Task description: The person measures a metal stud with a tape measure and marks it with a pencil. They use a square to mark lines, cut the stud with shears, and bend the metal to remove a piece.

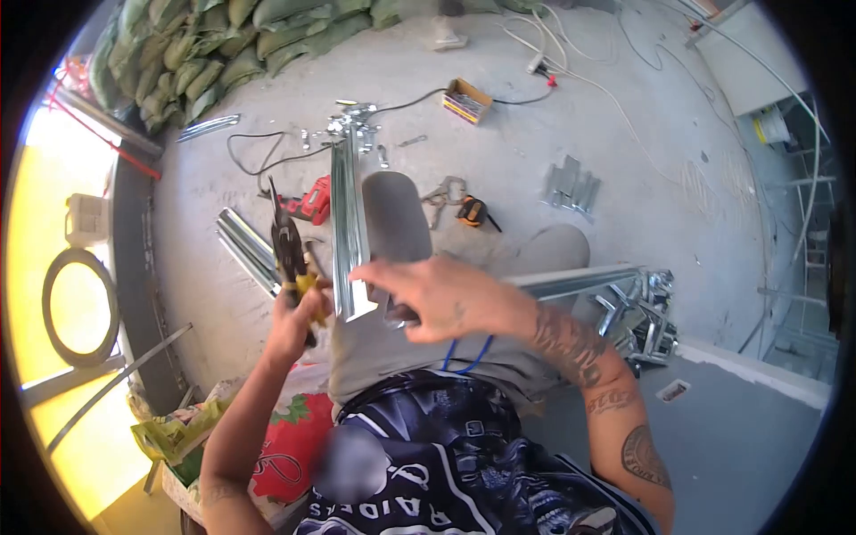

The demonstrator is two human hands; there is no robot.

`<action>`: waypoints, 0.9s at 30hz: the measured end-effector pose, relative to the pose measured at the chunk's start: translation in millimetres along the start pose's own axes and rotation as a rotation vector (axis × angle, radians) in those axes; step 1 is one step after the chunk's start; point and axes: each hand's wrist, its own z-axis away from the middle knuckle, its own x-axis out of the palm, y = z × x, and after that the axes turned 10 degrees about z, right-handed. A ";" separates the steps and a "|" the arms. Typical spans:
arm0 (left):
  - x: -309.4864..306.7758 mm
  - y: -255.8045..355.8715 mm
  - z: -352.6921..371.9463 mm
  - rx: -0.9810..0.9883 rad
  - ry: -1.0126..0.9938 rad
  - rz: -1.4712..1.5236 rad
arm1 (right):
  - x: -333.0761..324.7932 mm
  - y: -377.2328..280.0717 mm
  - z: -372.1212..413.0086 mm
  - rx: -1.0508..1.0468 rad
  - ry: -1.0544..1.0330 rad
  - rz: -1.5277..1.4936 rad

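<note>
My left hand [299, 316] is closed round a pair of tin snips [290, 245] with yellow and black handles, its dark jaws pointing up and away from me. Just right of them, a long shiny metal channel [346, 214] runs from near my lap out over the floor. My right hand [437, 294] is at the channel's near end, index finger against its right edge and the other fingers curled. Part of its grip is hidden behind the hand. Beyond the snips lies a red and black power tool [309, 201].
A tape measure [475, 212] and locking clamp [443, 198] lie ahead. Metal offcuts [571, 187] and an open cardboard box [466, 101] sit farther off. Cut metal pieces [646, 321] are heaped at right. Green sandbags [205, 53] are stacked at the back left; cables [571, 67] cross the floor.
</note>
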 end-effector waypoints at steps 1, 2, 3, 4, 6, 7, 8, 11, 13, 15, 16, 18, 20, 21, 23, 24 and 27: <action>23.0 5.2 -7.1 -0.055 0.165 0.281 | 13.1 -6.9 -6.8 -0.102 0.086 0.111; 29.1 13.5 -14.2 -0.109 0.182 0.395 | 21.5 -12.7 -13.1 -0.145 0.076 0.096; 33.1 15.8 -23.9 -0.197 0.188 0.466 | 28.7 -17.3 -19.5 -0.087 0.018 0.130; 28.6 9.8 -29.4 -0.165 0.203 0.333 | 34.7 -19.2 -27.0 -0.029 -0.036 0.167; 28.2 4.3 -28.4 -0.179 0.240 0.434 | 45.9 -10.6 -38.3 -0.092 -0.058 0.134; 21.8 3.8 -26.5 -0.175 0.223 0.456 | 50.6 -7.6 -40.9 -0.066 -0.036 0.114; 13.4 -0.4 -27.2 -0.178 0.199 0.479 | 53.0 -5.6 -41.5 -0.031 -0.014 0.092; -26.5 -33.7 -47.6 0.059 0.512 0.414 | 48.9 -1.8 -41.6 0.100 0.018 0.175; -81.8 -55.6 -56.4 0.095 0.558 0.205 | 38.4 4.3 -38.1 0.199 0.012 0.274; -152.0 -77.5 -76.0 0.125 0.705 -0.043 | 29.6 11.1 -35.4 0.187 0.036 0.261; -189.3 -89.0 -91.7 0.167 0.816 -0.158 | 26.4 11.3 -35.9 0.187 0.058 0.249; -240.7 -79.1 -111.0 0.171 0.833 -0.232 | 25.1 4.6 -40.0 0.200 0.047 0.214; -260.5 -53.9 -115.6 0.033 0.908 -0.346 | 34.3 5.7 -42.6 0.149 0.107 0.189; -266.3 -53.3 -116.2 -0.021 0.974 -0.424 | 35.8 3.0 -45.2 0.140 0.097 0.192; -261.4 -76.5 -102.6 -0.033 1.022 -0.442 | 38.7 -4.1 -47.8 0.203 0.075 0.263; -253.7 -82.1 -95.6 -0.038 1.054 -0.473 | 40.0 -2.0 -51.6 0.199 0.074 0.269; -263.2 -154.2 -80.7 -0.182 1.086 -0.213 | 47.2 2.9 -62.9 0.149 0.142 0.350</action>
